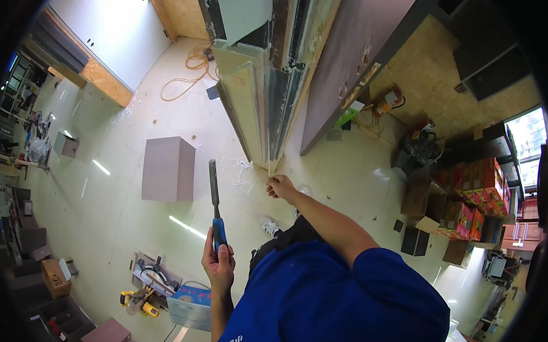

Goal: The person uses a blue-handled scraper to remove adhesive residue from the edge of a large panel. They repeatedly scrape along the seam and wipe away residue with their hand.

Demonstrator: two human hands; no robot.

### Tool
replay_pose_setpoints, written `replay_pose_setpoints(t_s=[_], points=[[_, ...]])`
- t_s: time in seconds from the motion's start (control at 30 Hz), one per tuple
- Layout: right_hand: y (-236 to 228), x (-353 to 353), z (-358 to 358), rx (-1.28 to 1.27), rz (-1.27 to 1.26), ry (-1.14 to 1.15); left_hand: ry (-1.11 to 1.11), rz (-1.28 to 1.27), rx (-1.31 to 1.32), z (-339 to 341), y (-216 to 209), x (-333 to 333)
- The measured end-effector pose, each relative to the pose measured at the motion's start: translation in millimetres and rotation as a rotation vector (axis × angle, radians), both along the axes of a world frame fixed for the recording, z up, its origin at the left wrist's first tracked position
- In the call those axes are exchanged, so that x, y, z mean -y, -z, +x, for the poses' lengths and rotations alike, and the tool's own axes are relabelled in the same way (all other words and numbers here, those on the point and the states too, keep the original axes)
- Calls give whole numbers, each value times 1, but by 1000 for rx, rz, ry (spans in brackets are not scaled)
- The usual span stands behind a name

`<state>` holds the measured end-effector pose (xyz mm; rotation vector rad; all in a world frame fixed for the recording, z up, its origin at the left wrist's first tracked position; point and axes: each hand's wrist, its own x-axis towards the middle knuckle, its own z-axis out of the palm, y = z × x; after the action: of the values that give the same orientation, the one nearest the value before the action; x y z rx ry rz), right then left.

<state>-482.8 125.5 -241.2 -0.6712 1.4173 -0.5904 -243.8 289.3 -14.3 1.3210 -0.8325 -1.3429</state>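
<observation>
My left hand [219, 264] is wrapped around the blue handle of a chisel [215, 190], its long metal blade pointing up and away from me. My right hand [280, 187] is closed in a pinch at the lower end of a thin white strip [270, 162]. That strip runs up along the edge of a tall door frame [243, 103] with dark and pale layered profiles. Between the hands, white shreds [240, 180] lie scattered on the floor at the foot of the frame.
A grey-mauve box [168, 169] stands on the floor at left. A mitre saw [155, 275] sits lower left beside a blue-topped case [191, 298]. Right of the frame is an open grey door [350, 65]. Colourful cartons [479, 184] are stacked at far right. An orange cord [193, 65] lies behind.
</observation>
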Motion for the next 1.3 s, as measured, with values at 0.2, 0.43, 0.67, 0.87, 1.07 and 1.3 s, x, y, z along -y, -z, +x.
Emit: replay_pose_setpoints(t_s=[0.2,0.43,0.67,0.87,1.07,1.3], points=[[76,-62,11,30,228,-43,5,72,-9,-1,-5,0],[120,-109,15,58,351,27,45,147,50,1,1,-5],[115,-91,10,-427,-187,-226,86,228,58,-2,8,-3],[49,30,4,-198,-437,219,86,229,50,-10,5,0],[2,96,40,72,-391,791,116,184,45,-13,-1,0],[-6,102,64,-156,-437,1004,92,184,18,-12,-5,-10]])
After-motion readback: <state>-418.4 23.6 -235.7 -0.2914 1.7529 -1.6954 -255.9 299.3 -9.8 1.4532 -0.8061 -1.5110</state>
